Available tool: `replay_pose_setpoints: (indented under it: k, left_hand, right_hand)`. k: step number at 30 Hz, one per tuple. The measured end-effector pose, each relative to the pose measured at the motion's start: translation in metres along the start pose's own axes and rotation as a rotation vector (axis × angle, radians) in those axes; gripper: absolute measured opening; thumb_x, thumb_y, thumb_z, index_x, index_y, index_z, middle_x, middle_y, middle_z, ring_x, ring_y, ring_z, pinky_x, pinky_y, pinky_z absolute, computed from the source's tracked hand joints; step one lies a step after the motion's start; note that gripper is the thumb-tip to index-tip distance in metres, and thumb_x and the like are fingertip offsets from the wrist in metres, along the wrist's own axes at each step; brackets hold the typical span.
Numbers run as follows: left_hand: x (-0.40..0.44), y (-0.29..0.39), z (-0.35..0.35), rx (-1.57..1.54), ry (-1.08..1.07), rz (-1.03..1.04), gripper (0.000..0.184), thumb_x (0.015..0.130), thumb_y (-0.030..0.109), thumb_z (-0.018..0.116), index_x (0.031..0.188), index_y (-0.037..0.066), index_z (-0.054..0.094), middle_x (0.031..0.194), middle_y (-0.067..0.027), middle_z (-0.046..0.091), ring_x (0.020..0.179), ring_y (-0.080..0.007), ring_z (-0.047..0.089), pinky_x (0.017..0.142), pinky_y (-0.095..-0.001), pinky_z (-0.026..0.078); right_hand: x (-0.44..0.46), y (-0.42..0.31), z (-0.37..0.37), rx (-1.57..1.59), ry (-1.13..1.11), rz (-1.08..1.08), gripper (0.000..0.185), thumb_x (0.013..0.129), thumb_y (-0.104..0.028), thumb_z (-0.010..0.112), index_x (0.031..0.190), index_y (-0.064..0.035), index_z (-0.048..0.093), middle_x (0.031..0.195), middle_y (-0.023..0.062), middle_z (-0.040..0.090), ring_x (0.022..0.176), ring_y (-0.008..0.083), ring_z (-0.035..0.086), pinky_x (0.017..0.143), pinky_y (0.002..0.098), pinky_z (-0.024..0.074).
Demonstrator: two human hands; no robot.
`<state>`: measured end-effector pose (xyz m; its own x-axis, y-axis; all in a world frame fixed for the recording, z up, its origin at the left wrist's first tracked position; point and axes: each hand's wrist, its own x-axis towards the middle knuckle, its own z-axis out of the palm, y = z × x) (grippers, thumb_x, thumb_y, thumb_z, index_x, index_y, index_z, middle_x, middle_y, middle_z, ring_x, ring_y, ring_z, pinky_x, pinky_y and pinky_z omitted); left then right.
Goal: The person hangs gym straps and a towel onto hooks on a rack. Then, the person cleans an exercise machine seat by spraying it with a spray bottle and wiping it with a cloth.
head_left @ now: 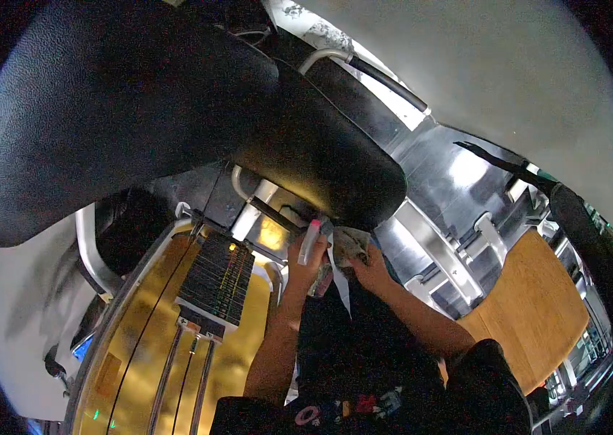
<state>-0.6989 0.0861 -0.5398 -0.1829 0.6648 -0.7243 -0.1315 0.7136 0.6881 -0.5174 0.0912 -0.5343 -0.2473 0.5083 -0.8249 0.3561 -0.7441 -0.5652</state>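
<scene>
My left hand (305, 270) is closed round a slim translucent bottle (309, 245) with a pink top, held upright in front of my body. Beside it, my right hand (369, 270) grips a crumpled greyish cloth (348, 242). A white pointed strip (339, 284) hangs between the two hands; I cannot tell what it belongs to. Both hands are just below the rounded end of a black padded cushion (343, 167). The cloth lies close to the cushion's lower edge, and whether they touch is unclear.
A weight stack (216, 279) with guide rods stands at left behind a yellowish panel (237, 362). Another black pad (103, 109) fills the upper left. Metal handles (386, 81) and frame bars (441, 254) surround the cushion. A wooden board (528, 312) is at right.
</scene>
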Motion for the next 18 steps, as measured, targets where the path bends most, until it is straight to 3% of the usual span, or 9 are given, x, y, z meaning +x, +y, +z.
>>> replay_pose_setpoints:
  k: [3, 5, 7, 10, 11, 13, 15, 16, 18]
  left_hand:
    - [-0.005, -0.009, -0.002, 0.102, -0.111, -0.021, 0.031, 0.089, 0.028, 0.065, 0.078, -0.001, 0.064, 0.06, -0.0072, 0.06, 0.055, -0.0159, 0.059, 0.053, -0.0341, 0.045]
    - [-0.004, -0.016, 0.002, 0.126, -0.177, -0.143, 0.027, 0.088, 0.024, 0.064, 0.079, -0.002, 0.063, 0.061, -0.0107, 0.06, 0.057, -0.0218, 0.061, 0.055, -0.0379, 0.046]
    - [-0.013, 0.006, 0.012, 0.333, -0.081, 0.179, 0.022, 0.086, 0.02, 0.064, 0.084, -0.002, 0.064, 0.066, -0.0151, 0.063, 0.063, -0.027, 0.064, 0.059, -0.0395, 0.047]
    - [-0.007, -0.025, 0.02, 0.318, -0.046, 0.395, 0.023, 0.087, 0.022, 0.063, 0.09, -0.001, 0.066, 0.072, -0.0176, 0.065, 0.068, -0.0316, 0.067, 0.062, -0.0403, 0.048]
    - [-0.007, -0.03, 0.021, 0.318, -0.05, 0.397, 0.023, 0.087, 0.022, 0.063, 0.09, -0.001, 0.066, 0.072, -0.0176, 0.065, 0.068, -0.0316, 0.067, 0.062, -0.0403, 0.048]
    - [-0.009, -0.027, 0.022, 0.176, -0.22, 0.005, 0.027, 0.087, 0.026, 0.064, 0.094, 0.0, 0.067, 0.077, -0.0191, 0.067, 0.072, -0.0351, 0.067, 0.065, -0.0412, 0.05]
    - [-0.004, -0.012, 0.028, 0.274, -0.224, 0.066, 0.029, 0.088, 0.028, 0.064, 0.094, 0.0, 0.067, 0.077, -0.0192, 0.068, 0.073, -0.0354, 0.067, 0.065, -0.0415, 0.05]
    - [0.001, -0.002, 0.031, 0.37, -0.227, 0.129, 0.031, 0.088, 0.031, 0.065, 0.093, 0.0, 0.067, 0.078, -0.0192, 0.068, 0.074, -0.0358, 0.068, 0.066, -0.0419, 0.05]
    - [0.013, 0.009, 0.034, 0.386, -0.268, 0.103, 0.032, 0.089, 0.032, 0.065, 0.092, 0.0, 0.066, 0.077, -0.0185, 0.067, 0.072, -0.0334, 0.067, 0.065, -0.0417, 0.05]
  right_hand:
    - [-0.019, -0.023, 0.001, 0.052, 0.08, -0.198, 0.044, 0.092, -0.01, 0.058, 0.133, 0.0016, 0.047, 0.127, 0.0128, 0.059, 0.118, 0.0204, 0.055, 0.1, 0.0355, 0.044]
    - [-0.02, -0.023, 0.003, 0.091, 0.079, -0.243, 0.047, 0.092, -0.013, 0.06, 0.134, 0.0022, 0.047, 0.128, 0.0141, 0.058, 0.12, 0.0209, 0.054, 0.101, 0.0356, 0.0434]
    - [-0.025, -0.02, 0.001, 0.126, 0.076, -0.292, 0.05, 0.091, -0.017, 0.062, 0.134, 0.0028, 0.046, 0.129, 0.0155, 0.057, 0.121, 0.0215, 0.054, 0.101, 0.0358, 0.0428]
    - [-0.037, -0.025, 0.001, 0.08, 0.066, -0.487, 0.055, 0.091, -0.02, 0.063, 0.137, 0.0029, 0.043, 0.131, 0.0176, 0.055, 0.122, 0.0227, 0.053, 0.103, 0.037, 0.0418]
    - [-0.042, -0.034, 0.005, 0.175, 0.111, -0.496, 0.049, 0.091, -0.012, 0.058, 0.135, 0.0026, 0.046, 0.13, 0.0155, 0.057, 0.12, 0.0218, 0.055, 0.103, 0.0358, 0.0419]
    - [-0.046, -0.036, 0.007, 0.272, 0.159, -0.5, 0.044, 0.091, -0.005, 0.053, 0.134, 0.0023, 0.049, 0.128, 0.0135, 0.059, 0.118, 0.0208, 0.056, 0.103, 0.0345, 0.042]
    - [-0.046, -0.024, 0.007, 1.034, 0.025, -0.47, 0.043, 0.092, -0.004, 0.052, 0.134, 0.001, 0.048, 0.131, 0.014, 0.057, 0.121, 0.0208, 0.054, 0.105, 0.0357, 0.0403]
    - [-0.051, -0.025, 0.004, 1.04, 0.034, -0.472, 0.043, 0.092, -0.004, 0.052, 0.134, 0.001, 0.048, 0.131, 0.014, 0.057, 0.121, 0.0208, 0.054, 0.105, 0.0357, 0.0403]
    - [-0.063, -0.027, -0.011, 0.126, 0.306, -0.272, 0.045, 0.091, -0.003, 0.053, 0.135, 0.0005, 0.047, 0.133, 0.0145, 0.055, 0.123, 0.0219, 0.052, 0.106, 0.0367, 0.0393]
